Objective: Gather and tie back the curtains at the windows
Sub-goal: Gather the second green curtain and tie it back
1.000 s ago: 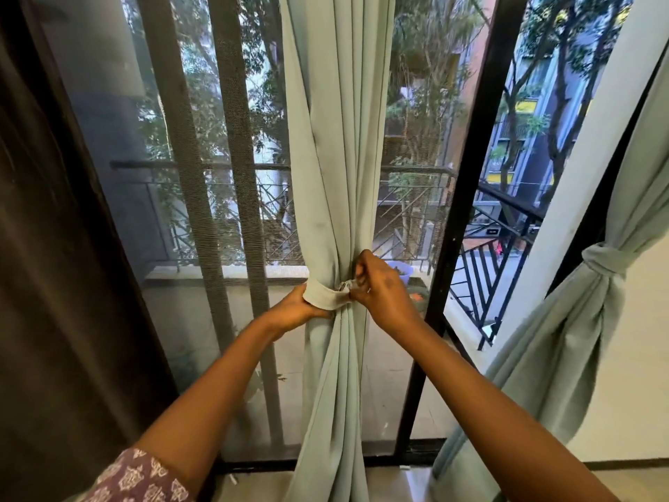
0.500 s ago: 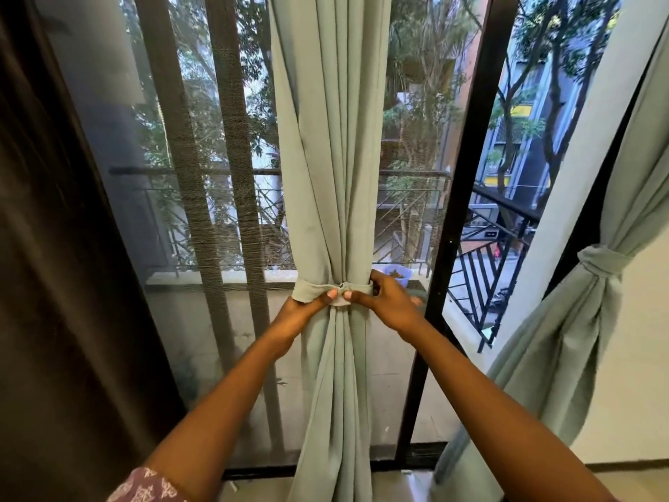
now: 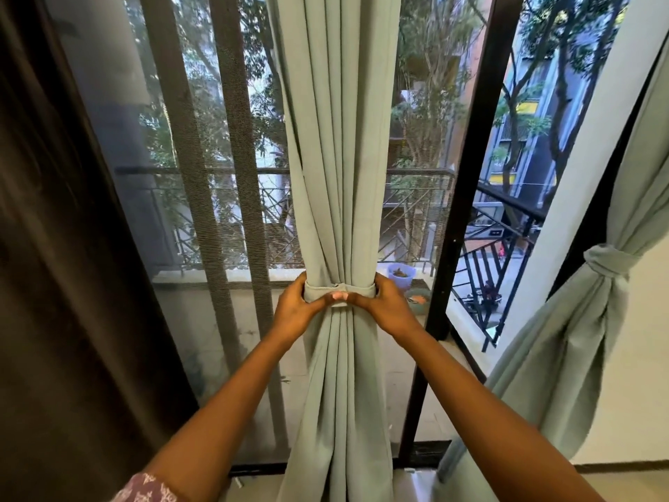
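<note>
**Both hands on the tie-back, middle curtain cinched**

So we're standing right at the window with the pale green curtain (image 3: 336, 146) hanging dead centre, gathered into a tight bundle of folds. A matching fabric tie-back (image 3: 338, 288) wraps around it at about waist height of the bundle, and below the band the folds flare out again down to the floor.

Our left hand (image 3: 295, 309) curls round the left side of the band, fingers tucked behind the curtain and thumb lying across the front. Our right hand (image 3: 385, 306) mirrors it on the right side, same grip: fingers wrapped behind, thumb in front. The two thumb tips meet in the middle, pressing on the band where its ends seem to join. Whether there's a fastener under there, we can't tell.

Off to the right, a second curtain (image 3: 564, 338) in the same green is knotted up against the white wall (image 3: 633, 393). On the left hangs a dark brown drape (image 3: 61, 284). Behind the glass we see a balcony railing (image 3: 416, 197), a small blue pot (image 3: 401, 275) and trees.
</note>
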